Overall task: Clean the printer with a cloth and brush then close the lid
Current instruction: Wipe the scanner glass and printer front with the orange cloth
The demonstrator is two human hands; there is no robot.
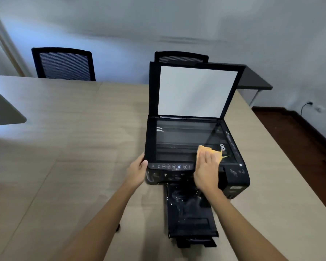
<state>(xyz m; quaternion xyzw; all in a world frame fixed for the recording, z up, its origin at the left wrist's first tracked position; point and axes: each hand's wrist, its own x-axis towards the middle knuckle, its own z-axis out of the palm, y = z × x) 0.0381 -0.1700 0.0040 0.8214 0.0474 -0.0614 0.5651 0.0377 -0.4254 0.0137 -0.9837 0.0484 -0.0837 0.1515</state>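
Note:
A black printer (237,183) stands on the beige table (73,147). Its lid (194,91) is raised upright, white underside facing me, and the scanner glass (183,140) is exposed. My right hand (207,168) lies flat on an orange cloth (207,150), pressing it onto the front right part of the glass. My left hand (138,171) grips the printer's front left corner beside the control panel (169,166). The output tray (190,210) is pulled out toward me. No brush is in view.
Two black mesh chairs, one (64,63) at the left and one (181,56) behind the lid, stand at the table's far edge. A dark side table (256,80) is at the back right. A grey panel (2,108) juts in at left. The table's right edge drops to a dark floor (299,138).

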